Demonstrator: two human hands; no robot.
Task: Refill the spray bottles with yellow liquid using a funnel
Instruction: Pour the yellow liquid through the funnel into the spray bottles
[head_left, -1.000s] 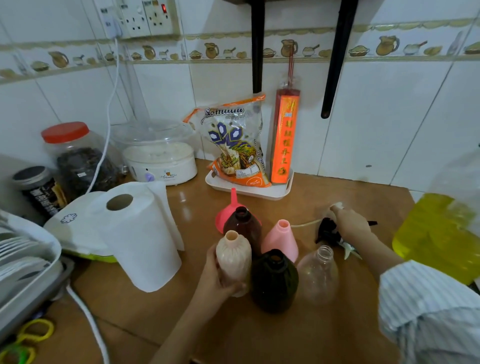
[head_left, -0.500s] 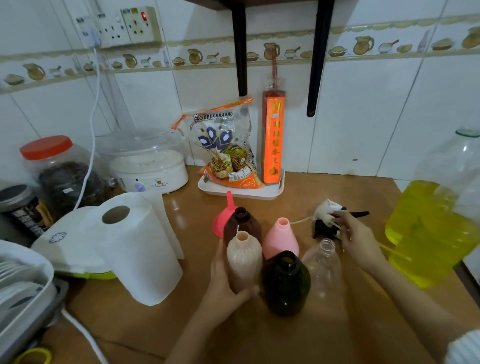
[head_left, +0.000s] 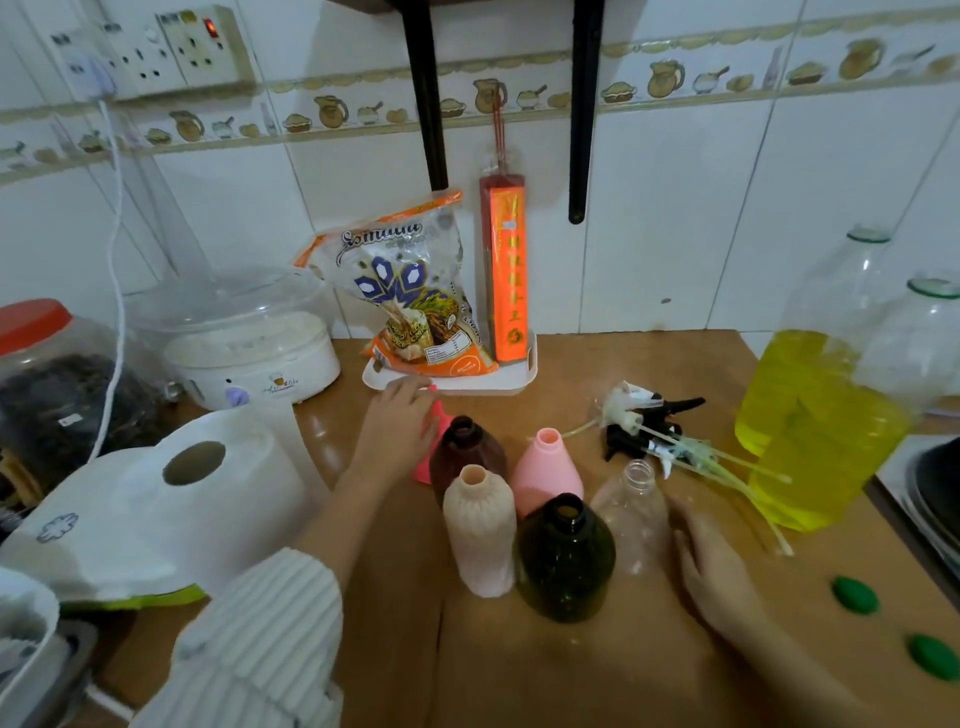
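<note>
With every neck uncapped, five bottles (head_left: 563, 558) stand clustered mid-worktop (head_left: 571, 670), ready for filling; their spray heads (head_left: 641, 421) lie just behind. Left hand (head_left: 397, 428) reaches past the brown bottle (head_left: 465, 454) to the pink funnel (head_left: 428, 449), fingers laid on it, grip not visibly closed. Right hand (head_left: 719, 577) rests spread beside the clear bottle (head_left: 634, 509). Yellow liquid waits in jugs (head_left: 815, 415) at right, within pouring reach.

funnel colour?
Pink funnel, behind the brown bottle; head view.
</note>
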